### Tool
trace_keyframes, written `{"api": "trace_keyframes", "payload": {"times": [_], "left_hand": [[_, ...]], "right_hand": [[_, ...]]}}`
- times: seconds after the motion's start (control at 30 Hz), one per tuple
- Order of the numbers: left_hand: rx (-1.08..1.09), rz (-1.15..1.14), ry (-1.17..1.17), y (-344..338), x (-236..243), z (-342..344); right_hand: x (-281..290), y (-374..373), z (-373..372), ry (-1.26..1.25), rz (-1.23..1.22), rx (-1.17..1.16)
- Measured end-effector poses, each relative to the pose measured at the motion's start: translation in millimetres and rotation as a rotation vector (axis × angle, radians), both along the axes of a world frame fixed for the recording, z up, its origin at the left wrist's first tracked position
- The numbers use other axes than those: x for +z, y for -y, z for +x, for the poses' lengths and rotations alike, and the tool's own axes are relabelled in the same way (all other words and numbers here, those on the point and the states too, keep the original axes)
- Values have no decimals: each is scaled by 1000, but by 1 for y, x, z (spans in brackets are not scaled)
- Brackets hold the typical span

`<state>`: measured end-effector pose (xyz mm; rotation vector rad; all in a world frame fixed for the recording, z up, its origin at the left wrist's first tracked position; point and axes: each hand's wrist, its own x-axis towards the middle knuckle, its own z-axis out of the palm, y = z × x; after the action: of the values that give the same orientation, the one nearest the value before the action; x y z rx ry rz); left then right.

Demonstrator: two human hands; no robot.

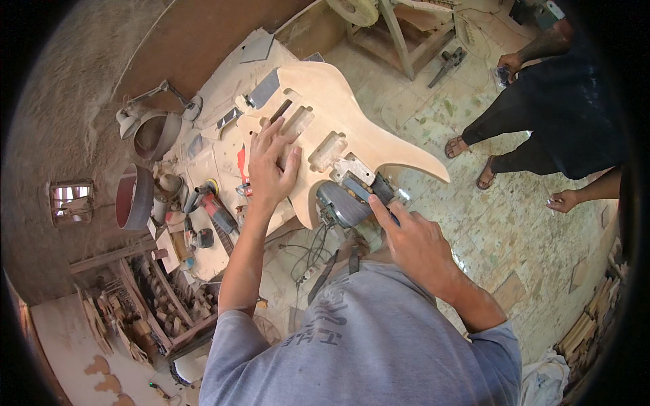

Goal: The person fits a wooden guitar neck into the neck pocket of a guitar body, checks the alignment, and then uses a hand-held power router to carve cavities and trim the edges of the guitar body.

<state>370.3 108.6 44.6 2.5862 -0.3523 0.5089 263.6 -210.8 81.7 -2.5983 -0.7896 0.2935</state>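
Observation:
A pale wooden electric guitar body with routed cavities lies over the workbench corner in front of me. My left hand rests on it near the cavities, fingers spread and flat, holding it against the bench. My right hand is closed around a narrow, flat, grey-blue strip, perhaps a sanding stick, beside the neck pocket. The fingers partly hide the strip, so its exact kind is unclear. Just below the body is a rounded grey drum-like piece.
On the bench at left lie a red angle grinder, wide sanding belts and a desk lamp. Wood offcuts fill a rack below. A person in dark clothes stands at right. A wooden stand is behind.

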Motion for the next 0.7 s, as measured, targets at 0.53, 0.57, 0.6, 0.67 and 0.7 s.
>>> {"api": "trace_keyframes", "payload": {"times": [0.53, 0.57, 0.6, 0.67, 0.7], "left_hand": [[50, -2, -21, 7, 1, 1], [51, -1, -23, 7, 1, 1], [45, 4, -13, 6, 1, 1], [31, 13, 9, 6, 1, 2], [36, 13, 6, 6, 1, 2]], "right_hand": [[4, -16, 1, 65, -73, 7], [2, -19, 0, 66, -64, -3], [2, -21, 0, 67, -56, -14], [4, -25, -1, 25, -41, -33], [5, -25, -1, 4, -34, -43]]}}
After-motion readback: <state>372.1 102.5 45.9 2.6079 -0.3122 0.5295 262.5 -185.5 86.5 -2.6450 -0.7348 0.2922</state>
